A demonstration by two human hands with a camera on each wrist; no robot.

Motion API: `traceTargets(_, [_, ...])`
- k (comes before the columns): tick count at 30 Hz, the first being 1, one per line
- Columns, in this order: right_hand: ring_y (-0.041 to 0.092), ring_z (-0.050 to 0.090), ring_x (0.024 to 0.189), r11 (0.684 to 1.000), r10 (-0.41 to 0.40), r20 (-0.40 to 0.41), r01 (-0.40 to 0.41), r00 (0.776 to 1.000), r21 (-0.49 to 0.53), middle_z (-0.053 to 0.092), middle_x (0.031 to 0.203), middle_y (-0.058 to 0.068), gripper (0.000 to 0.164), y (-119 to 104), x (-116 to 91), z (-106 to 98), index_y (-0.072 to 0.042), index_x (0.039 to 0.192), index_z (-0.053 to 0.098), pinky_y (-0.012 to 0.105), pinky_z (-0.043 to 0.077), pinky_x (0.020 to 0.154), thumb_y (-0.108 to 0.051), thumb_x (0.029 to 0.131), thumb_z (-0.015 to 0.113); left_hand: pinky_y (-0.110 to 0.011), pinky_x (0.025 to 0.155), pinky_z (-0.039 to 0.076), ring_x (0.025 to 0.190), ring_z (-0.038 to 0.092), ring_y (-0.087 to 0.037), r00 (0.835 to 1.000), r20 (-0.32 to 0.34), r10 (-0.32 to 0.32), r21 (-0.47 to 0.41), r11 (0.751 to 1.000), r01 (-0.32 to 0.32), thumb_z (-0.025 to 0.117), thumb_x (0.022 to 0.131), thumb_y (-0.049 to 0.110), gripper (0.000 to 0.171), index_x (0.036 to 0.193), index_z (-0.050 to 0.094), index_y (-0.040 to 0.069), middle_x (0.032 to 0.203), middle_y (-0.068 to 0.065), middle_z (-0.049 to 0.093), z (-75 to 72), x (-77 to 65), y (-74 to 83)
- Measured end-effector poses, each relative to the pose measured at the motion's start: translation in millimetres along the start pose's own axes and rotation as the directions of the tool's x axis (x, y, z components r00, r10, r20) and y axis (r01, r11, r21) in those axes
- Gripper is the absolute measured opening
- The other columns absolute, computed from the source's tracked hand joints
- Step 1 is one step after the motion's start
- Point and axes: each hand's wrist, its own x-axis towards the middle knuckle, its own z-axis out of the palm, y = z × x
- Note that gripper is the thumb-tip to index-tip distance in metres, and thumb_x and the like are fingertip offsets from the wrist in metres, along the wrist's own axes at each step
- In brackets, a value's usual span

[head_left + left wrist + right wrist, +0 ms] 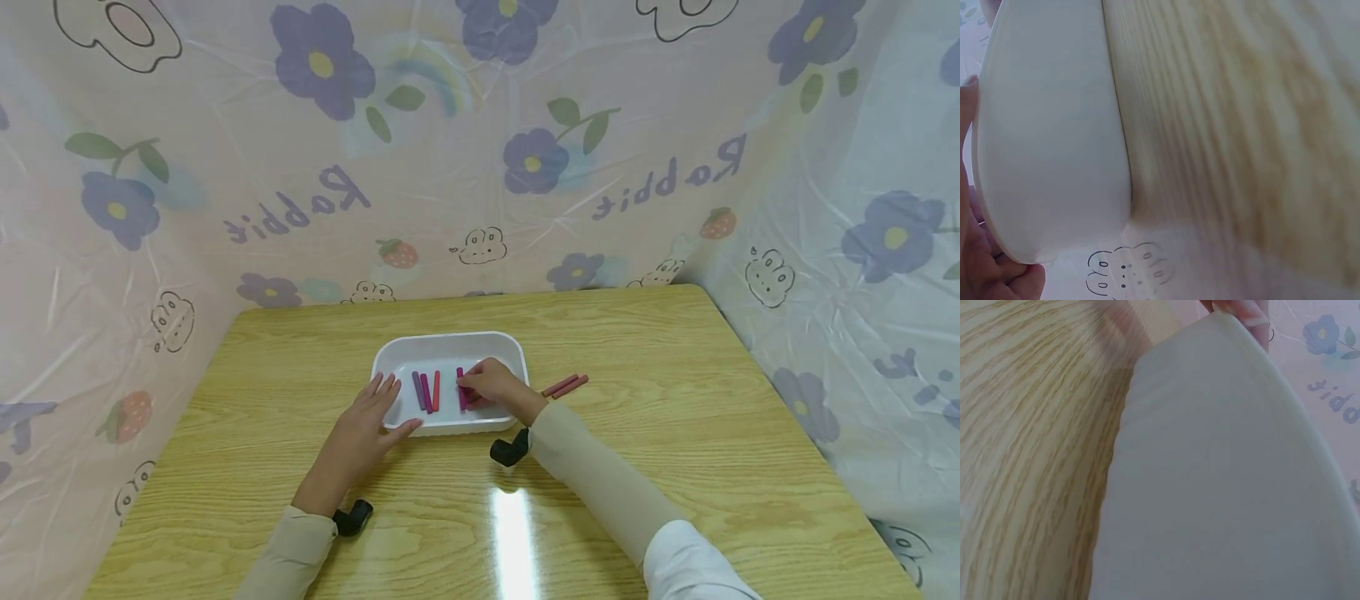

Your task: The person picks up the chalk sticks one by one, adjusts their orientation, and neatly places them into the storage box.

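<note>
A white tray [450, 338] holds several crayons. A purple crayon [417, 389], a magenta crayon [426, 393] and an orange-red crayon [437, 392] lie side by side left of its middle. My left hand [360, 435] grips the tray's left front corner, fingers over the left rim and thumb at the front rim. In the left wrist view, bent fingers [1016, 278] wrap the rim. Inside the tray's right half, my right hand [495, 385] pinches another magenta crayon [461, 373] between thumb and fingers. Its palm hides part of the tray floor.
Two brownish-red crayons [566, 386] lie on the wooden table [645, 433], just right of the tray. A patterned sheet [450, 183] hangs behind and along both sides. Black wrist mounts [510, 450] stick out close to the tray's front wall.
</note>
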Motion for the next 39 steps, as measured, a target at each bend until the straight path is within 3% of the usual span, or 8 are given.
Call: traceTargets(39, [0.014, 0.063, 0.059, 0.99, -0.005, -0.071, -0.004, 0.997, -0.138, 0.065, 0.072, 0.009, 0.02, -0.3, -0.6, 3.7, 0.0, 0.087, 0.06, 0.026, 0.055, 0.056, -0.019, 0.088, 0.066, -0.047, 0.109, 0.022, 0.14, 0.014, -0.025, 1.0, 0.016, -0.02, -0.004, 1.0, 0.02, 0.04, 0.084, 0.07, 0.088, 0.143, 0.035, 0.005, 0.149, -0.008, 0.029, -0.6, 0.3, -0.5])
